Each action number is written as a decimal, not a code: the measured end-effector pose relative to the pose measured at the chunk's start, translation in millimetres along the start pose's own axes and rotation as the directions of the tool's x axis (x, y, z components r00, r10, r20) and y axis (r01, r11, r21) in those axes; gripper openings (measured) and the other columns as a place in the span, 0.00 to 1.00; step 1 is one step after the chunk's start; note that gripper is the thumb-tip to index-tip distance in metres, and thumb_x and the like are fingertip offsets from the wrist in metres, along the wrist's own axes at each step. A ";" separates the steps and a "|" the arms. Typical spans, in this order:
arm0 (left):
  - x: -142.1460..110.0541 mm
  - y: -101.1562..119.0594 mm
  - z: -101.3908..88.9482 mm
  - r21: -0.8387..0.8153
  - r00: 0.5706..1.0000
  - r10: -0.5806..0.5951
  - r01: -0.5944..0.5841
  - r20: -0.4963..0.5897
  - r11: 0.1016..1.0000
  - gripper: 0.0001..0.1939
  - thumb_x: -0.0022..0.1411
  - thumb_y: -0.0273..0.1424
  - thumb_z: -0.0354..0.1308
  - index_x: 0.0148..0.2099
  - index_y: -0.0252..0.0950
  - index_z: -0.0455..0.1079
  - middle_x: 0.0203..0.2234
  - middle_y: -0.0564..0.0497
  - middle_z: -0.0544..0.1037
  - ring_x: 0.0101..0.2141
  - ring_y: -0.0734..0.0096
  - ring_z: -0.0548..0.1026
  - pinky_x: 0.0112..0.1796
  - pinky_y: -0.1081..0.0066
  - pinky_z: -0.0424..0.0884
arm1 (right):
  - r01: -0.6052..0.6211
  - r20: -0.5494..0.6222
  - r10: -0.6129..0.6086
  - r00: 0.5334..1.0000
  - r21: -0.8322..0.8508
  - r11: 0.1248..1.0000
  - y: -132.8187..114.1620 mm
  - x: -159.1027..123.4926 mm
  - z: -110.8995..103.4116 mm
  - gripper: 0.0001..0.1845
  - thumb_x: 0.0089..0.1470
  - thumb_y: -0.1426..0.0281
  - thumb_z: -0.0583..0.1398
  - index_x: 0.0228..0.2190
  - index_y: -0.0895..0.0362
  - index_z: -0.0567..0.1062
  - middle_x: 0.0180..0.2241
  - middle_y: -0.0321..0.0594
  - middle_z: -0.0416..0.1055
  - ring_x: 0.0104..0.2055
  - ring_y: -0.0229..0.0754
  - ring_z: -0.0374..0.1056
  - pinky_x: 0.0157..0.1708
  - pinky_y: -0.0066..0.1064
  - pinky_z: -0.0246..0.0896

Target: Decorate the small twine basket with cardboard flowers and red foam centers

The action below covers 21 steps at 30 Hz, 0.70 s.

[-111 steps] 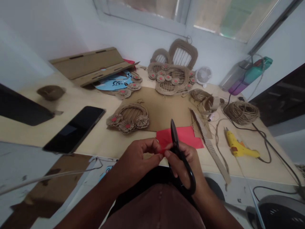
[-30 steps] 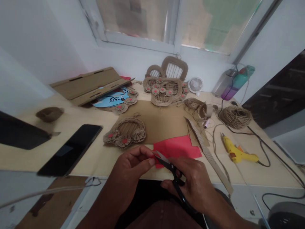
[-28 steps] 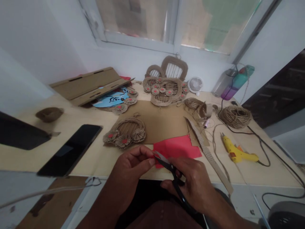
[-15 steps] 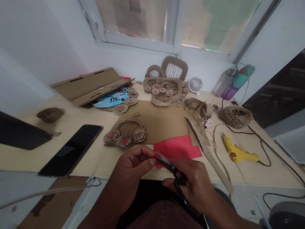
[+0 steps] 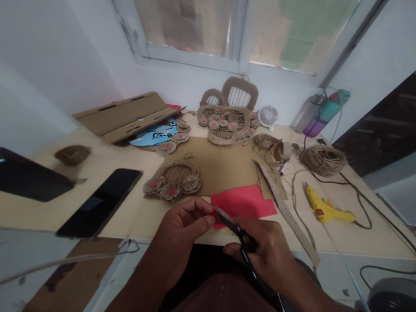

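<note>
My right hand [image 5: 264, 245] is wrapped round a pair of scissors [image 5: 242, 234] with black handles. Their blades look nearly closed and point up and left, with the tips at the fingers of my left hand [image 5: 188, 225]. That hand pinches a small piece of red paper, mostly hidden by the thumb and fingertips. Just beyond the blades, a larger red paper sheet [image 5: 242, 201] lies partly over a cardboard sheet [image 5: 224, 167]. To the left of it rests a woven twine piece [image 5: 175, 180] with pleated cardboard flowers that have red centres.
A phone [image 5: 100, 203] lies at left. A yellow glue gun [image 5: 328, 208], a twine ball [image 5: 323, 159] and a corrugated cardboard strip [image 5: 289, 219] are on the right. Finished twine pieces [image 5: 227, 121] and a small white fan [image 5: 268, 116] stand by the window.
The scissor blades were parted around the red piece and are now nearly closed. Both hands stay in almost the same place; the whole view has shifted slightly.
</note>
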<state>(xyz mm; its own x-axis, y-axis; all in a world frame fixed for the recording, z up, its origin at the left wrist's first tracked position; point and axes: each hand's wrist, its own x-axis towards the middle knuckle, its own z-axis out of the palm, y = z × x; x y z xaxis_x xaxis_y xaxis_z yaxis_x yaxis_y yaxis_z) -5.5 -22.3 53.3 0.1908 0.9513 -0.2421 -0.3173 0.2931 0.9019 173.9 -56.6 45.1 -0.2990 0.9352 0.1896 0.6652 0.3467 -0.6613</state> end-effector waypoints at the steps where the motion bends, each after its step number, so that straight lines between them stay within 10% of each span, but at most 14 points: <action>1: -0.2 0.5 0.2 0.005 1.000 0.002 -0.002 0.001 1.000 0.04 0.48 0.26 0.65 0.26 0.38 0.73 0.24 0.52 0.79 0.30 0.68 0.75 0.38 0.69 0.68 | 0.003 0.000 -0.003 1.000 -0.003 1.000 0.3 -0.2 -0.2 0.22 0.57 0.52 0.58 0.34 0.58 0.79 0.20 0.35 0.70 0.20 0.35 0.59 0.21 0.27 0.49; 21: 2.1 4.7 -1.3 0.023 0.999 -0.015 0.015 0.035 1.000 0.05 0.47 0.26 0.65 0.26 0.38 0.71 0.23 0.54 0.78 0.29 0.69 0.74 0.36 0.71 0.67 | 0.038 -0.018 -0.039 0.999 -0.053 0.998 2.5 -2.8 -2.2 0.22 0.58 0.53 0.58 0.29 0.58 0.77 0.18 0.34 0.66 0.19 0.35 0.57 0.21 0.28 0.46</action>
<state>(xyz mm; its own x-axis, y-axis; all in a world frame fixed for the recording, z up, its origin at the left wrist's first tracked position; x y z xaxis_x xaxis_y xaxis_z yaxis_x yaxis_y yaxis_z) -7.8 -18.9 56.6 0.2280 0.9428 -0.2434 -0.2932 0.3048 0.9061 177.8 -58.3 44.5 -0.3130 0.9219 0.2282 0.6887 0.3857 -0.6139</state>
